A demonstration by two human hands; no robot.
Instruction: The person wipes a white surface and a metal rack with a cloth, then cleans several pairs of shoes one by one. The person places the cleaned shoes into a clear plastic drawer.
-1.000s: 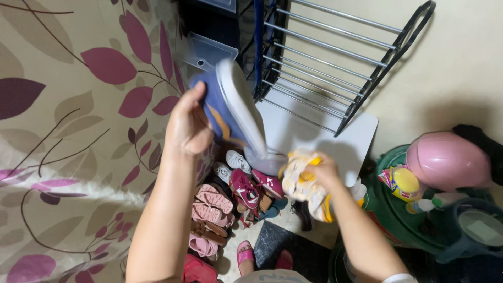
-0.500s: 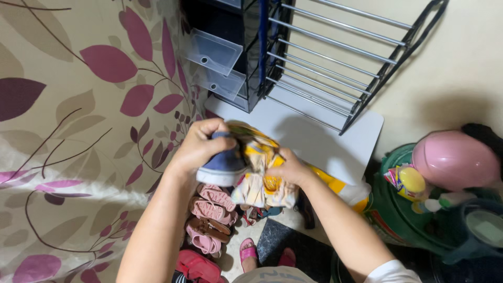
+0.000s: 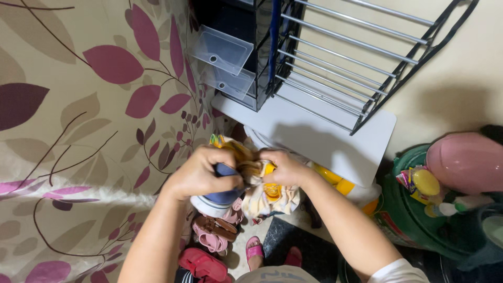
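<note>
While left hand (image 3: 201,175) clamps blue shoe (image 3: 220,194) from above, sole down, grip pinching its upper; right hand (image 3: 283,169) pinches yellow-white cloth (image 3: 267,196) against shoe's opening. Both held just above pile of pink sandals (image 3: 212,233) on floor. Versus half second back: shoe and cloth lower, hands closer together, cloth more bunched. Metal rack (image 3: 340,63) behind.
</note>
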